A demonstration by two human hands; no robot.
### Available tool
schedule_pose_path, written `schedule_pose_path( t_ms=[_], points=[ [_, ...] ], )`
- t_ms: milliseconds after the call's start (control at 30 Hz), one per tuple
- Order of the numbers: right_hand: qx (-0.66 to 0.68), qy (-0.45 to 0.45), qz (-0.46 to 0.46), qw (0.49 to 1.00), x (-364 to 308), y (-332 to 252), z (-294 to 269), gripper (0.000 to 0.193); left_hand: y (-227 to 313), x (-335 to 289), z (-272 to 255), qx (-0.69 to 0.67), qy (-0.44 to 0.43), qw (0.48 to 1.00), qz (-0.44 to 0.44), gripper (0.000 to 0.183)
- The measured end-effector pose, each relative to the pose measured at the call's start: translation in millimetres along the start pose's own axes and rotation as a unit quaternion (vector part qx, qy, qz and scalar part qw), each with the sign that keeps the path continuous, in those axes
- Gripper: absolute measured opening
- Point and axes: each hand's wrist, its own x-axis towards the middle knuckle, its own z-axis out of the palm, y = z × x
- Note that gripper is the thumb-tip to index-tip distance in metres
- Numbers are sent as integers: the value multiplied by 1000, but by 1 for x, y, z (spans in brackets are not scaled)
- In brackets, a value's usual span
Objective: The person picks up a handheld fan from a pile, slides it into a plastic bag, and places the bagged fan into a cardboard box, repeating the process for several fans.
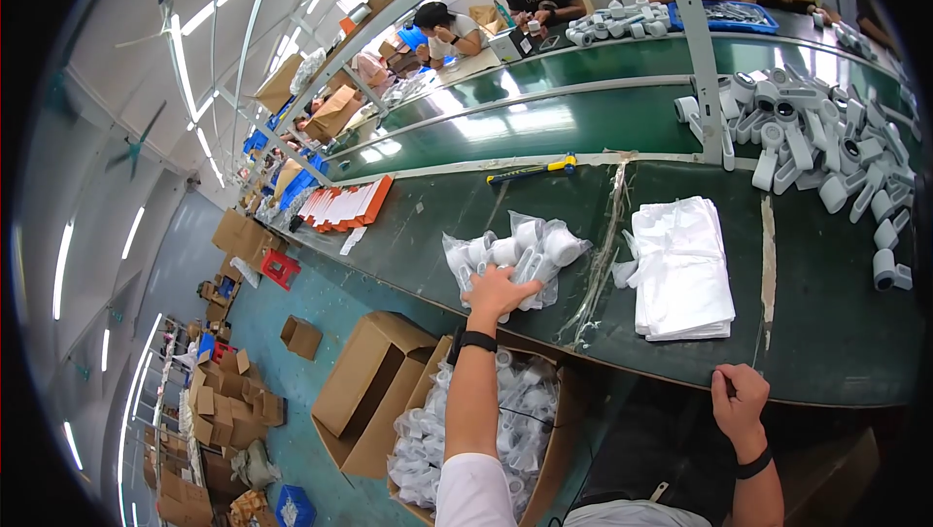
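My left hand (500, 292) lies with its fingers spread on clear plastic bags of white and grey plastic parts (525, 247) at the middle of the dark green table. Its thumb points right, and the fingertips partly sink among the bags. At the table's near edge my right hand (741, 399) is curled closed, with nothing visible in it. Beyond that hand sits a stack of flat white plastic bags (683, 270). On the right, a large heap of loose white and grey parts with dark round openings (812, 134) covers the tabletop.
Below the table's edge stands an open cardboard box (564, 430) full of bagged parts, beside another carton (374, 381). A yellow-and-black hammer (533, 170) and an orange box of white slips (345, 204) lie farther back. A metal post (698, 51) rises before the green conveyor (583, 104); people work beyond.
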Motion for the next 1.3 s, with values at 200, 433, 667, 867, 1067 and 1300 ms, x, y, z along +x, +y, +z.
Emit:
schedule_pose_path(
  t_ms=[200, 433, 667, 867, 1067, 1300],
  points=[
    [4, 1, 0, 1000, 0, 0, 0, 3, 2, 0, 6, -7, 26, 1000, -12, 81],
    [4, 4, -2, 1000, 0, 0, -1, 3, 4, -1, 8, -6, 52, 998, -17, 77],
    [-3, 9, -1, 1000, 0, -2, -1, 4, 1, -1, 11, -7, 73, 997, -15, 76],
    [-5, 10, -5, 1000, 0, 0, 0, 4, 2, -3, 12, -5, 89, 996, -14, 76],
    [-7, 13, -4, 1000, 0, 1, -1, 4, 1, -6, 17, -7, 118, 993, -11, 75],
    [-8, 4, -8, 1000, -1, 1, 1, 4, -5, -16, 23, -31, 195, 980, 12, 64]
  ],
)
